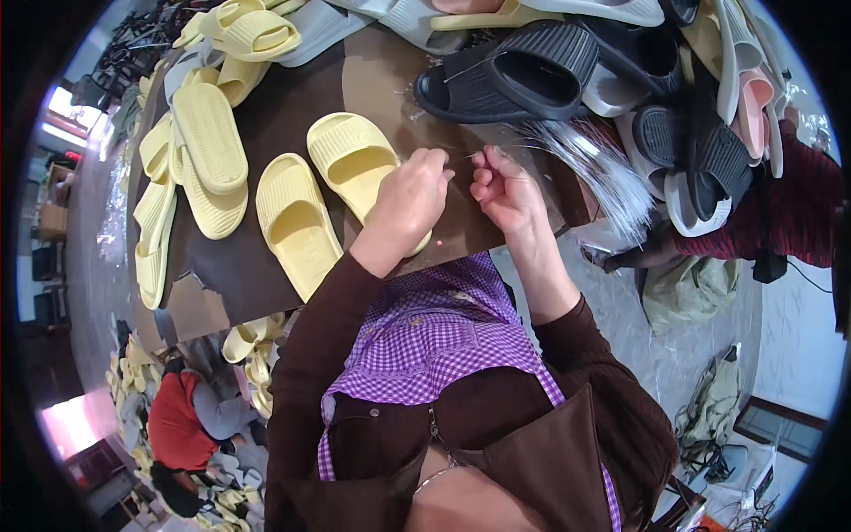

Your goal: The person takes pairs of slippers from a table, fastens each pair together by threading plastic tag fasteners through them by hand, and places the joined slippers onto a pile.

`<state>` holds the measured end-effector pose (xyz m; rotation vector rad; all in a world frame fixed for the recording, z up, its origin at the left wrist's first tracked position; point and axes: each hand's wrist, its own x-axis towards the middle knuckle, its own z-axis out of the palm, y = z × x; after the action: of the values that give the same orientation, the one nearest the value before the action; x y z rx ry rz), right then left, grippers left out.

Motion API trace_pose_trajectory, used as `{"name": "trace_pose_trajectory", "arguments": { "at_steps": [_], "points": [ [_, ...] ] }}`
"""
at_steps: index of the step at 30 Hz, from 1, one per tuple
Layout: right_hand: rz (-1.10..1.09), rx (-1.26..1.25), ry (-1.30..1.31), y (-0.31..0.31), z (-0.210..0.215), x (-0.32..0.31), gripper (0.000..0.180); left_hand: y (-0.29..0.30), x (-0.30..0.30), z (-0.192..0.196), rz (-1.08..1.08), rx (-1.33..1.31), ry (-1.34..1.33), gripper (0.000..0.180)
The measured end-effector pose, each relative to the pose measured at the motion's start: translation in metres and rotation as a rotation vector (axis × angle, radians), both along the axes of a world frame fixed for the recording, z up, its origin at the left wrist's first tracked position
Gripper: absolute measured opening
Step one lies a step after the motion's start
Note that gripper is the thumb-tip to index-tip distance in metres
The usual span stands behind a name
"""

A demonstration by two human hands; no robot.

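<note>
Between my two hands stretches a thin, clear plastic strand [463,158]. My left hand [409,206] is closed with its fingertips pinching one end, above the heel part of a pale yellow slide sandal [351,151]. My right hand [509,191] pinches the other end, its remaining fingers curled. A second yellow slide sandal [291,230] lies to the left, toe pointing away from me like the first. Just right of my right hand a bundle of similar clear strands [596,173] fans over the table's edge.
Black slide sandals [519,75] are heaped at the far right with grey and pink ones. More yellow sandals [211,142] are stacked along the left of the brown tabletop [266,115]. A person in a red vest [182,421] bends at lower left; another person's patterned sleeve [802,208] shows at right.
</note>
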<state>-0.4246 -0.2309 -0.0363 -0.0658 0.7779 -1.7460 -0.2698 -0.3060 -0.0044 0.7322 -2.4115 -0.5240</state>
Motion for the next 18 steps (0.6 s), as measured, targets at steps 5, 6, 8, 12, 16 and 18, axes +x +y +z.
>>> {"name": "trace_pose_trajectory", "arguments": {
  "at_steps": [5, 6, 8, 12, 16, 18],
  "points": [
    [0.034, -0.023, 0.044, -0.005, 0.006, -0.002, 0.009, 0.003, 0.006, 0.000, -0.030, 0.060, 0.094, 0.011],
    [0.026, -0.054, 0.031, -0.007, 0.005, -0.005, 0.009, 0.005, 0.009, 0.003, -0.025, 0.042, 0.120, 0.010],
    [0.010, -0.115, 0.005, -0.011, 0.004, -0.012, 0.008, 0.008, 0.014, 0.009, -0.021, 0.024, 0.146, 0.010],
    [-0.007, -0.210, 0.035, -0.009, -0.001, -0.028, 0.014, 0.006, 0.032, 0.018, 0.032, 0.048, 0.109, 0.012],
    [-0.071, -0.109, 0.172, 0.003, 0.008, -0.029, 0.022, 0.001, 0.048, 0.020, 0.140, 0.026, 0.068, 0.013],
    [-0.077, -0.093, 0.198, 0.017, 0.019, -0.022, 0.024, 0.001, 0.056, 0.023, 0.171, 0.009, 0.067, 0.014]
  ]
}}
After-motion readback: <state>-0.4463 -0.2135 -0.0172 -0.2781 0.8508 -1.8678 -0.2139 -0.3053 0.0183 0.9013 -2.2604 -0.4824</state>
